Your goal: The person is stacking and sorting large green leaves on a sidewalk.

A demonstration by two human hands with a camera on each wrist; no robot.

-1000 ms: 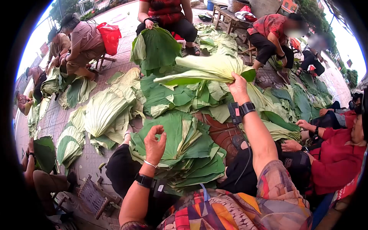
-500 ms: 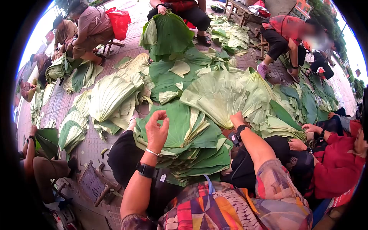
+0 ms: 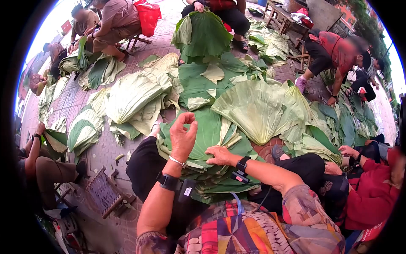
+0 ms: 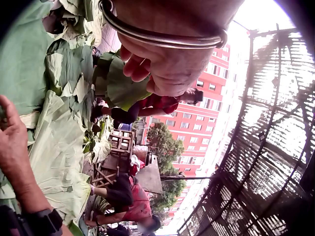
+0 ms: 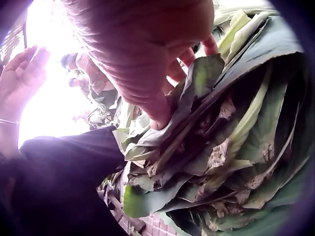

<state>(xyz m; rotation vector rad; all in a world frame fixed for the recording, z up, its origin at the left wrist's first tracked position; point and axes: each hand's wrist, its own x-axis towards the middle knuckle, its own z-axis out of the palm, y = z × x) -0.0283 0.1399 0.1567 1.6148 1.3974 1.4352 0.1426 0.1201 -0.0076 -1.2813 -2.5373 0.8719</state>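
A thick stack of green lotus leaves lies in front of the person's lap, its layered, partly browned edges showing in the right wrist view. On the stack's near part, the right hand pinches the edge of a lotus leaf, thumb on one side and fingers on the other. Raised over the stack's left side is the left hand, fingers loosely curled, thumb near the index finger, nothing held. A broad pale lotus leaf lies spread just beyond the right hand, on other pale leaves.
More leaf piles cover the paving: pale ones to the left, green ones ahead. Opposite, a seated person holds a large leaf. Other people sit on both sides. A low folding stool stands at the near left.
The right hand has swung a pale leaf down onto the pile beyond, let it go and come back to the green stack. The left hand stays raised. The head view has shifted somewhat.
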